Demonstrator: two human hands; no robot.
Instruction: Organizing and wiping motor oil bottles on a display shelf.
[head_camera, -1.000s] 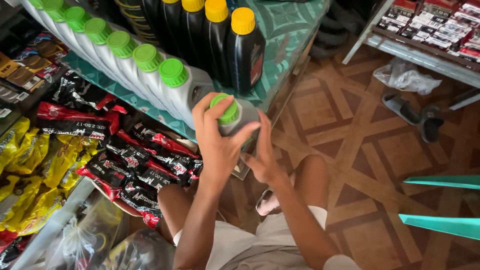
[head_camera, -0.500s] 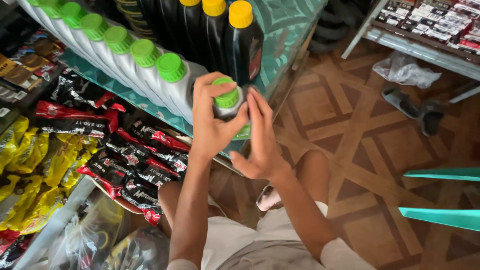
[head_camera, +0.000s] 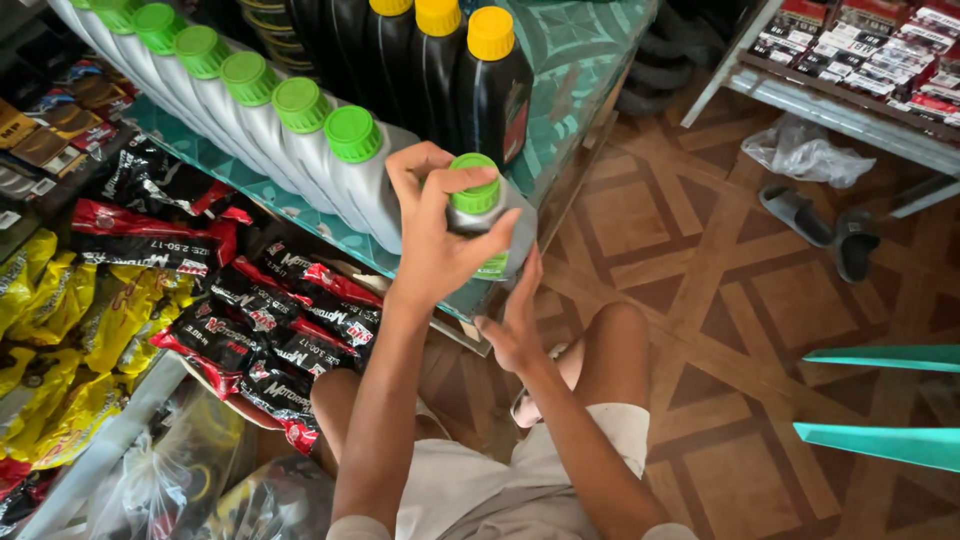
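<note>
The floor (head_camera: 800, 300) is brown wood with a pattern of squares and diamonds. A shelf (head_camera: 580, 70) with a green patterned top stands on the left. Below it hang black and red packets (head_camera: 250, 320) and yellow packets (head_camera: 60, 330). Clear plastic bags (head_camera: 170, 470) lie low on the left. At the top right is a pale metal rack (head_camera: 850, 110) full of small boxes. Under it lie a crumpled plastic bag (head_camera: 800, 150) and a pair of grey sandals (head_camera: 820, 225). Two teal bars (head_camera: 880, 400) stick in from the right. The light is bright and even.
</note>
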